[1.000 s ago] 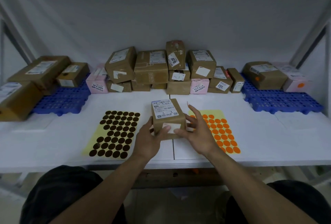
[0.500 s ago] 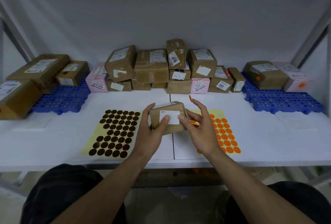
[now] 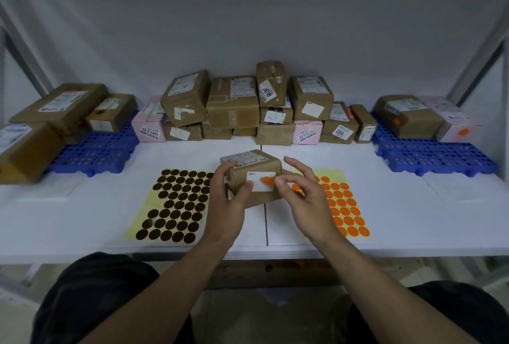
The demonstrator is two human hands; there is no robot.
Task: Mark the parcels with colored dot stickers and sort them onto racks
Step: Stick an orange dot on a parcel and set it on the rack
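At the far left, a blue rack (image 3: 93, 151) is seen on the white table (image 3: 413, 206), with three brown parcels (image 3: 60, 106) stacked on and beside it. Nearer the front edge, a yellow sheet of dark brown dot stickers (image 3: 176, 206) is laid flat. The left hand (image 3: 228, 206) is placed just right of this sheet, its fingers and thumb curled round the left end of a small brown parcel (image 3: 264, 197). The parcel is held between the two sticker sheets, above the table's centre seam and tilted so that a white label (image 3: 256, 182) faces the camera; contact with the table cannot be confirmed. An orange dot sticker (image 3: 268, 180) is seen against this label, pinched at its right edge by the thumb and forefinger of the right hand (image 3: 308, 206); the remaining fingers are spread and relaxed. Behind the hands, a pile of brown and pink parcels (image 3: 234, 106) is stacked along the wall. Under the right hand lies a sheet of orange dot stickers (image 3: 344, 206). At the far right, a second blue rack (image 3: 435, 153) bears a brown parcel (image 3: 399, 115) and a pink parcel (image 3: 457, 126), each marked with an orange dot.
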